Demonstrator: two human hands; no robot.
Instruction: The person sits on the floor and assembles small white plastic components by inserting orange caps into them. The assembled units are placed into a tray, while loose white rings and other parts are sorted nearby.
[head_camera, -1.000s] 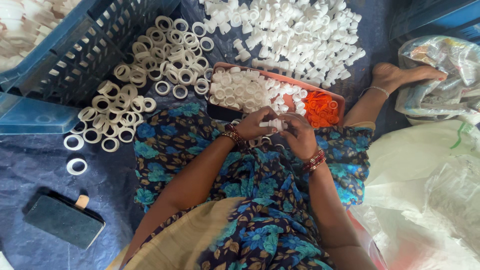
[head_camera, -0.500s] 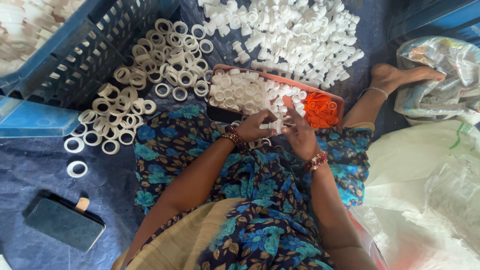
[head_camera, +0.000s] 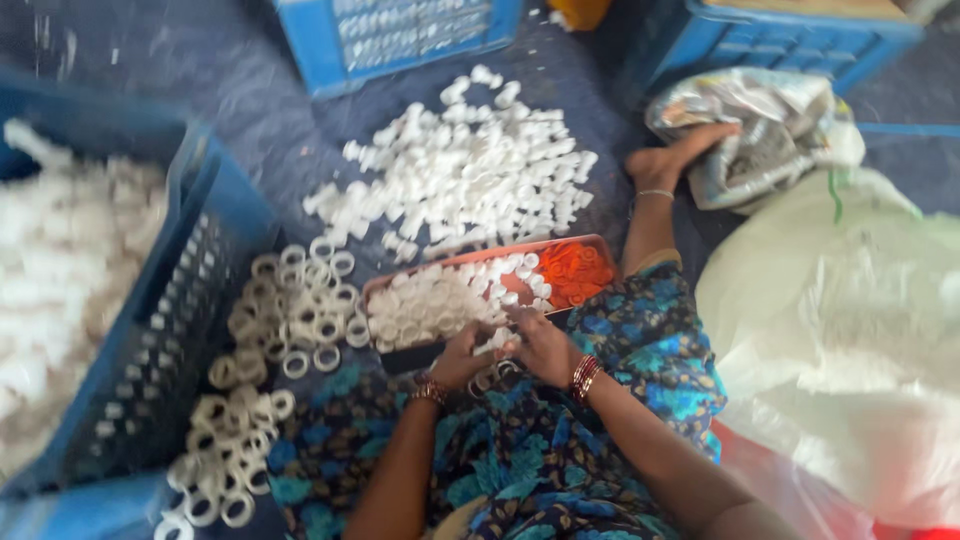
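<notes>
I sit on the floor in a blue flowered dress with an orange tray (head_camera: 480, 257) on my lap. It holds white plastic caps and a small heap of orange rings (head_camera: 572, 273). My left hand (head_camera: 462, 356) and my right hand (head_camera: 541, 345) meet at the tray's near edge, pinching a small white cap (head_camera: 497, 343) together. Both wrists wear bangles. Whether the cap has an orange ring on it is blurred.
A pile of white caps (head_camera: 462, 185) lies beyond the tray. White rings (head_camera: 290, 320) trail along the floor at left beside a blue crate (head_camera: 165, 350) full of white parts. A white sack (head_camera: 850, 350) lies right, a crumpled bag (head_camera: 760, 130) by my foot, more blue crates (head_camera: 420, 30) behind.
The view has swung up and to the right, so the phone at lower left is out of frame. My hands stay together at the tray's near edge.
</notes>
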